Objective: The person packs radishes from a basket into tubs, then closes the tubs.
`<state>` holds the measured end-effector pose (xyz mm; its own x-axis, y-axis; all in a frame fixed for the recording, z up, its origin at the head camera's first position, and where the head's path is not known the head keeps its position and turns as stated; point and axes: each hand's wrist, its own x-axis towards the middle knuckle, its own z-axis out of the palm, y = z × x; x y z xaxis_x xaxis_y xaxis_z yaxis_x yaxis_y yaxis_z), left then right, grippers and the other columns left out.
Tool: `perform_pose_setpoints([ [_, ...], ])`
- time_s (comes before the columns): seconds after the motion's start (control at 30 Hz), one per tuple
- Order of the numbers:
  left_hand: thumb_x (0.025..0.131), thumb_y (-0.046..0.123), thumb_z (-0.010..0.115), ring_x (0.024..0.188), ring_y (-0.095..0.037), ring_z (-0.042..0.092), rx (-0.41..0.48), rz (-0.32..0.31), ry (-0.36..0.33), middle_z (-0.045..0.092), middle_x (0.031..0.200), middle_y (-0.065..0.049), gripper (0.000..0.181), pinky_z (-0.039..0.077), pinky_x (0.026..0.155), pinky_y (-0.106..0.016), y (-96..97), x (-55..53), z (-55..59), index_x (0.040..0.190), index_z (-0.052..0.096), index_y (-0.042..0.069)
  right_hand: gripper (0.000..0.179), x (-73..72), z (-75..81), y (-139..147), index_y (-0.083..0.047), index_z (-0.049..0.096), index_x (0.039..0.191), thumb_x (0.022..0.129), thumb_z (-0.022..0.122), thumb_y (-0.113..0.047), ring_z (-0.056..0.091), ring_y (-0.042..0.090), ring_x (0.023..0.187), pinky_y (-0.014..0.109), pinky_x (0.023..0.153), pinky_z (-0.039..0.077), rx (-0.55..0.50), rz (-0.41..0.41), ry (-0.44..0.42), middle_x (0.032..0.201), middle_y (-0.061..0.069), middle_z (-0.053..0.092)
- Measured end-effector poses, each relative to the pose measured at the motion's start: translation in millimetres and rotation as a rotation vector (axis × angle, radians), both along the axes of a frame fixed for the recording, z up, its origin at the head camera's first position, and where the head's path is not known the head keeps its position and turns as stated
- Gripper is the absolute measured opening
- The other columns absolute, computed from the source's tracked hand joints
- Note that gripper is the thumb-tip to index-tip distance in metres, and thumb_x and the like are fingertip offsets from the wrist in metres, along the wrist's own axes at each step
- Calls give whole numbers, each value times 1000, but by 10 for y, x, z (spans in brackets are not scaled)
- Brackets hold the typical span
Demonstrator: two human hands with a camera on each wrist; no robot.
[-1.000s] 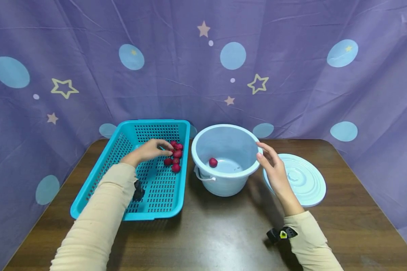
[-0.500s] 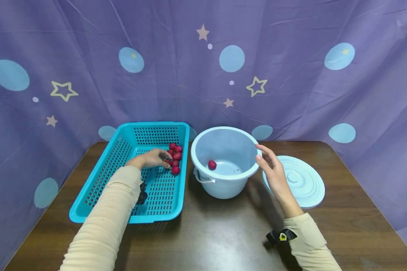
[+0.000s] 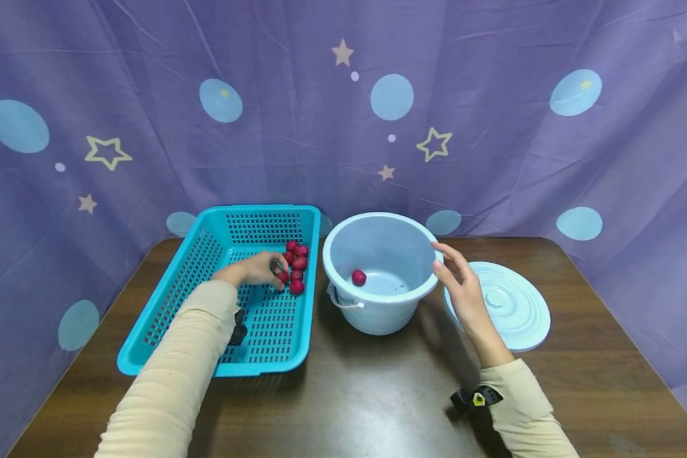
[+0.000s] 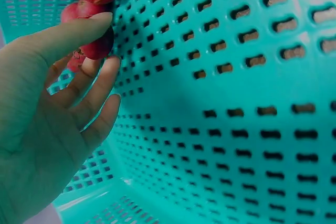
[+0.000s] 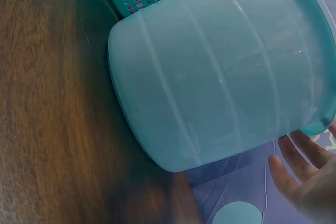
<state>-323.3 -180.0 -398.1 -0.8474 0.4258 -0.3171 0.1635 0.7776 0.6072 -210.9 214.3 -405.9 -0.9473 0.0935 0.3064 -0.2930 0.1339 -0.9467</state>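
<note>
My left hand (image 3: 259, 268) reaches into the turquoise basket (image 3: 269, 324) and pinches a red radish (image 4: 97, 46) between thumb and fingers. Several other radishes (image 3: 300, 263) lie beside it along the basket's right side. Right of the basket stands a light blue bucket (image 3: 380, 318) with one radish (image 3: 359, 277) on its bottom. At the bucket's right rim, my right hand (image 3: 462, 286) touches with loosely extended fingertips. In the right wrist view, those fingers (image 5: 296, 158) lie against the outer wall just below the rim.
A round light blue lid (image 3: 518, 305) lies on the brown wooden table (image 3: 355, 394), right of the bucket. The bucket's handle (image 3: 346, 304) hangs down at its front left. Behind the table hangs a purple curtain (image 3: 298, 159).
My left hand has moved slightly down and toward the near radishes, and its fingers have closed on one of them. The right hand stays at the bucket rim.
</note>
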Motion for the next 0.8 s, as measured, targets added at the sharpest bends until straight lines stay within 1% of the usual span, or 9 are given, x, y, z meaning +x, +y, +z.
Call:
perform_pose_setpoints([
  [0.07, 85, 1, 74, 83, -23, 47, -2, -12, 21, 53, 98, -13, 29, 41, 71, -34, -9, 27, 55, 108, 57, 0, 40, -18, 7, 2, -6, 52, 141, 102, 54, -15, 49, 19, 125, 24, 100, 38, 5, 3, 5, 140, 14, 53],
  [0.17, 85, 1, 74, 89, -26, 49, 9, -29, 72, 54, 103, -15, 30, 42, 74, -37, -8, 81, 174, 109, 57, 0, 40, -55, 25, 2, -7, 52, 141, 102, 54, -16, 48, 19, 126, 26, 102, 37, 16, 10, 14, 142, 12, 52],
  [0.3, 84, 0, 74, 87, -26, 51, 31, -45, 141, 56, 105, -14, 29, 44, 75, -37, 7, 125, 299, 109, 58, 2, 41, -77, 49, -2, -8, 52, 142, 102, 54, -17, 48, 20, 126, 29, 101, 37, 18, 14, 10, 140, 14, 53],
  [0.4, 86, 3, 74, 83, -25, 53, 30, -48, 166, 57, 106, -12, 28, 45, 75, -37, 25, 159, 367, 109, 59, 5, 40, -53, 40, 1, -9, 53, 141, 102, 54, -18, 49, 20, 125, 28, 100, 37, 31, 4, -8, 139, 15, 54],
  [0.47, 86, 6, 74, 85, -25, 54, 29, -50, 178, 57, 108, -11, 27, 46, 76, -37, 39, 188, 414, 110, 60, 7, 41, -32, 28, 5, -9, 53, 141, 102, 54, -19, 49, 21, 126, 28, 100, 37, 37, -1, -16, 139, 15, 54],
  [0.53, 86, 9, 75, 89, -27, 55, 33, -49, 190, 58, 110, -11, 29, 47, 76, -38, 53, 221, 464, 112, 61, 7, 41, -12, 17, 5, -10, 53, 141, 102, 54, -20, 48, 20, 128, 29, 101, 37, 49, -5, -20, 142, 12, 53],
  [0.67, 86, 12, 77, 99, -30, 55, 49, -52, 211, 57, 118, -10, 36, 50, 79, -40, 89, 297, 561, 118, 63, 7, 41, 14, 1, 5, -9, 52, 142, 102, 54, -19, 47, 19, 128, 29, 103, 35, 47, -8, -16, 142, 13, 52],
  [0.8, 86, 12, 76, 105, -31, 56, 76, -72, 250, 58, 119, -9, 36, 52, 83, -43, 141, 360, 658, 119, 63, 8, 41, 21, 0, 0, -7, 51, 142, 102, 54, -19, 48, 18, 126, 26, 102, 36, 48, -19, -12, 140, 14, 53],
])
